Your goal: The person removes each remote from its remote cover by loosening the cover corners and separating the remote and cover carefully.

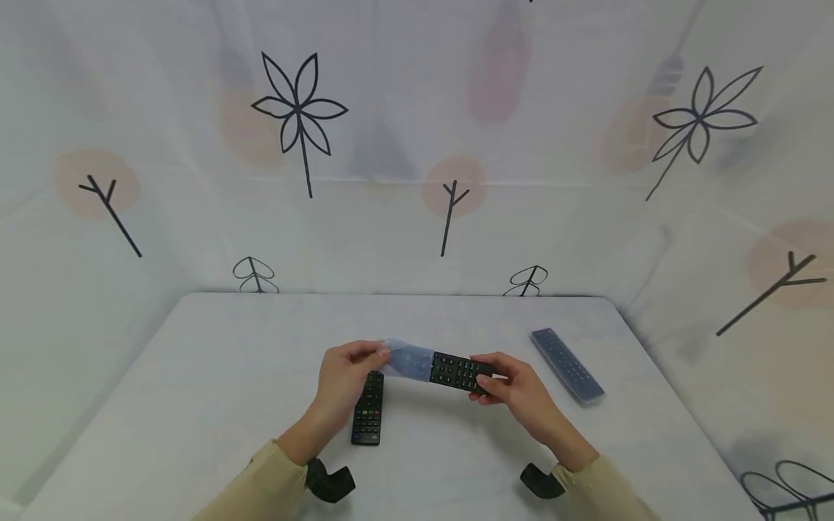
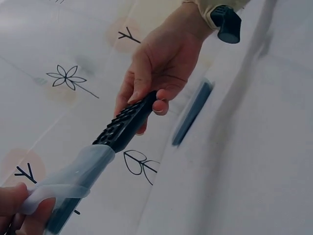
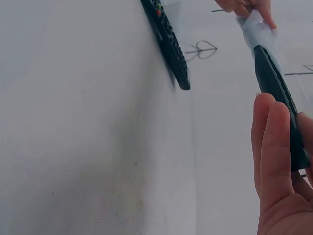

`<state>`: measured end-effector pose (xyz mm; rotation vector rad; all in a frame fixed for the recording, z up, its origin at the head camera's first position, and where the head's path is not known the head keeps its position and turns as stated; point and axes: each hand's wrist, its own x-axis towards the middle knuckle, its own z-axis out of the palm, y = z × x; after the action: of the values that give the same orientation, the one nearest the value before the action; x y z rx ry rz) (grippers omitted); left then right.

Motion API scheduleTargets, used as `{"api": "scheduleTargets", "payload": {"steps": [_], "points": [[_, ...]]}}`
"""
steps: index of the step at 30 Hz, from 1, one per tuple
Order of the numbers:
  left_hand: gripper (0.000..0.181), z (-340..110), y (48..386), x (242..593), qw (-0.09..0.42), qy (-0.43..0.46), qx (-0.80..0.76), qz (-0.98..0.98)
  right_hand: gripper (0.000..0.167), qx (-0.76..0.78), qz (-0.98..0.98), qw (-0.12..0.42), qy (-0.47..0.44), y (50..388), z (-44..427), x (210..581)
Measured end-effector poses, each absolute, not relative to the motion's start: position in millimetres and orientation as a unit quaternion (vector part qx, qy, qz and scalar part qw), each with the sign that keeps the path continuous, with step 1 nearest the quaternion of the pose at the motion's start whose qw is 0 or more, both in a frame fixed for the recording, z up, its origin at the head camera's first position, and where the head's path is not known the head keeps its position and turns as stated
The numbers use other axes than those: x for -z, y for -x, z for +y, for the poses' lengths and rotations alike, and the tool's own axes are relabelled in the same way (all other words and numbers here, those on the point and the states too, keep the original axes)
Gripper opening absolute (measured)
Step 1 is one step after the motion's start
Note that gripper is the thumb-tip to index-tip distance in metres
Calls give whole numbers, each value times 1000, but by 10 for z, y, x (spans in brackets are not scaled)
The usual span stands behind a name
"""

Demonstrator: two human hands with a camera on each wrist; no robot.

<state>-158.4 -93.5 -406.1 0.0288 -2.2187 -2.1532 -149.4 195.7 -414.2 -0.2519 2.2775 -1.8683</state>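
Note:
Above the table's middle, a black remote control (image 1: 461, 371) is held level, its left half inside a translucent bluish plastic sleeve (image 1: 410, 360). My right hand (image 1: 515, 391) grips the bare end, thumb on the button side and fingers beneath. At the other end my left hand (image 1: 345, 376) pinches the sleeve's loose edge between thumb and fingers. The left wrist view shows the sleeve (image 2: 83, 171) wrapped round the remote's lower part, with bare buttons above it. A second black remote control (image 1: 368, 412) lies on the table by my left hand, its top partly hidden behind that hand.
A third remote control (image 1: 567, 365), covered in a bluish translucent sleeve, lies slanted on the right of the white table (image 1: 215, 376). A white patterned cloth (image 1: 391, 239) hangs behind and along both sides. Black straps (image 1: 330, 483) sit at the wrists.

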Motion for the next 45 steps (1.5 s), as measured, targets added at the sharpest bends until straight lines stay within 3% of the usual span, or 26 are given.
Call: {"api": "scheduleTargets", "payload": {"steps": [11, 45], "points": [[16, -1004, 1611, 4005, -11, -21, 703, -711, 37, 627, 772, 74, 70, 1501, 1992, 4133], [13, -1195, 1602, 4076, -23, -3, 671, -741, 37, 618, 780, 71, 66, 1457, 2082, 4193]]}}
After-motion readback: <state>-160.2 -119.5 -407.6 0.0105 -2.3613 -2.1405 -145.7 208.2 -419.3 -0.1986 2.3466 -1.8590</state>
